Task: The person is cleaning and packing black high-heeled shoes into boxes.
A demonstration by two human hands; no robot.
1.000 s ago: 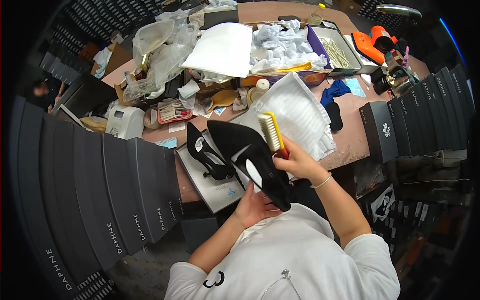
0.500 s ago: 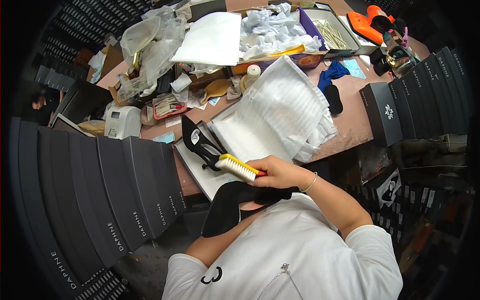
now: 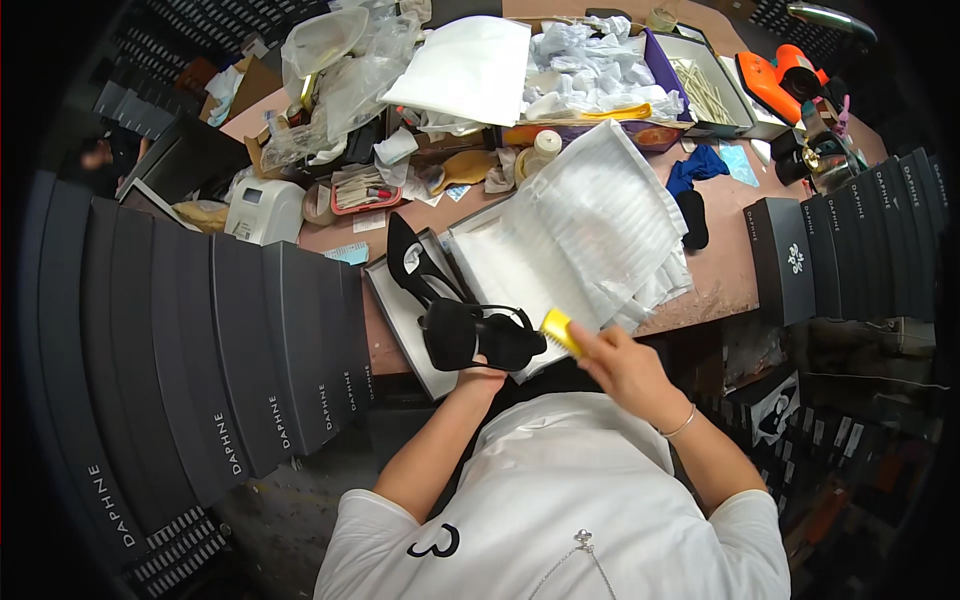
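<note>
Brushing step: left hand [image 3: 483, 374] grips black high-heeled shoe [image 3: 480, 334] from below; right hand [image 3: 625, 362] clasps yellow brush [image 3: 560, 331] against it. Next stroke likely needs steady support.

Black high-heeled shoe [image 3: 478, 335] held from below by left hand [image 3: 482, 378]. Yellow brush [image 3: 561, 331] gripped in right hand [image 3: 628, 365], bristles pressed against shoe toe. Second black shoe [image 3: 413, 266] laid in open white box [image 3: 400, 320] (just behind). Dark boxes [image 3: 250, 350] stacked at left.

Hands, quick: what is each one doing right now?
Left hand: closed on the black shoe, from below.
Right hand: closed on the yellow brush.
</note>
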